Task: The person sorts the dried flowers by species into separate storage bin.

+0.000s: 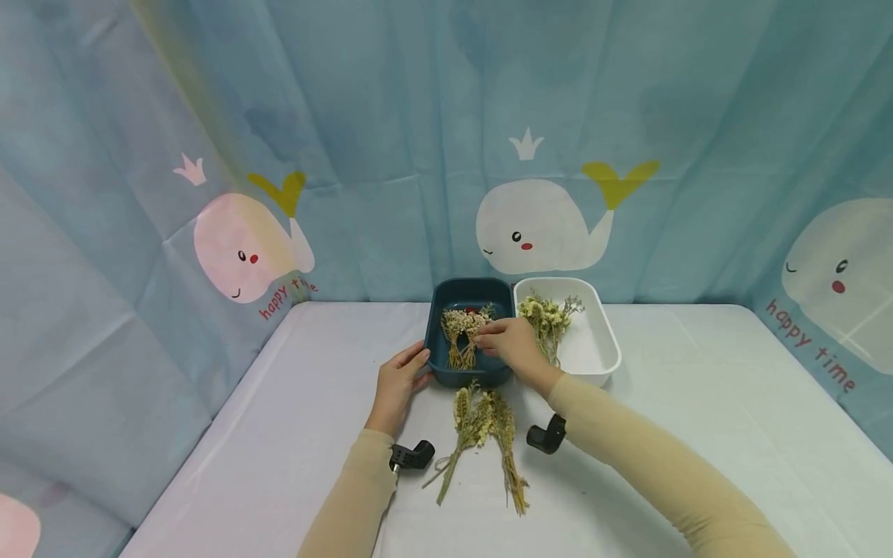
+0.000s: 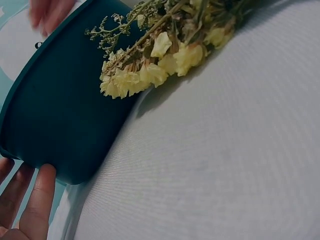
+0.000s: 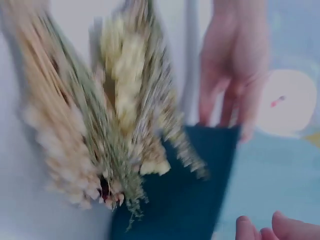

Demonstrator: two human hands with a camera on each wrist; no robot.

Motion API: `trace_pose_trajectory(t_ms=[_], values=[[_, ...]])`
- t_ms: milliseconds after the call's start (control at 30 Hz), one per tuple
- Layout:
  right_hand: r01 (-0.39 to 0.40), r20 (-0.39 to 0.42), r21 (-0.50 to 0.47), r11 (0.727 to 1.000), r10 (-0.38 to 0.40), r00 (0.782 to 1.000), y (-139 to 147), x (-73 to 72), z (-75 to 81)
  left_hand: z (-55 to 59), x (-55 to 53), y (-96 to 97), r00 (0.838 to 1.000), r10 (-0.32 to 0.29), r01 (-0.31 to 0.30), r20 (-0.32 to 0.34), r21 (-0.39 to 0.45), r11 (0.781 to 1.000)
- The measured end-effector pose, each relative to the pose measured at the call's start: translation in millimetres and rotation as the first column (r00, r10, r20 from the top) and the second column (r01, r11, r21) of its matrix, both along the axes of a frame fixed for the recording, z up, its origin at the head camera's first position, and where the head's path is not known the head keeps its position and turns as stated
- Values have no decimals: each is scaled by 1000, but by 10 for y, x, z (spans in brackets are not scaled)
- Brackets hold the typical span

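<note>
My left hand [image 1: 399,386] is at the left side of a dark teal bin [image 1: 471,378], its extended fingers [image 2: 40,200] touching the outer wall. Inside lie bunches of dried flowers [image 1: 456,325] with small pale blossoms and tan stems. My right hand [image 1: 515,345] reaches across the bin's right rim, fingertips above those bunches. In the right wrist view its fingertips [image 3: 286,227] show at the lower edge, with nothing seen between them. On the table before the bin lie two dried bunches: a yellow-flowered one [image 1: 466,426] and a tan-stemmed one [image 1: 506,442].
A white bin [image 1: 601,333] stands against the teal one's right side, with yellow dried flowers [image 1: 547,318] at its left. White cloth [image 1: 321,349] covers the table. A blue whale-print curtain [image 1: 391,232] hangs behind.
</note>
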State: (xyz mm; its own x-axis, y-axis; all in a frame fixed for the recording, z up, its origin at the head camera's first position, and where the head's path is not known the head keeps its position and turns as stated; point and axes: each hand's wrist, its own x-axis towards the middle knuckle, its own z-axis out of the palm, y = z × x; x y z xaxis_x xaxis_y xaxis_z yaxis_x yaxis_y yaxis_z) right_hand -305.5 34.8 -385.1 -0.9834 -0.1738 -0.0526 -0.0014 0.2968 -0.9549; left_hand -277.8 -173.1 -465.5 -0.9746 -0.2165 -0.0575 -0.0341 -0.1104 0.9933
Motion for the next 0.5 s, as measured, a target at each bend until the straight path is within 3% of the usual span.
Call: trace_pose_trajectory(t_ms=[100,267,367,500], values=[[-38,16,-61,997,40,999,184,232,47,1,-1,10,1000,-5,5,2,5,1000],[-105,54,-67,992,108,993,478,565,-2,-12,-6,8,999,-4,4,-36,-6,1000],[-118,82,-76,990,124,989,616,693,-63,-19,-8,4,998,0,-1,-56,-11,1000],[-124,117,-97,988,135,984,752,810,-157,-10,-10,-2,1000,-6,6,-29,-4,1000]])
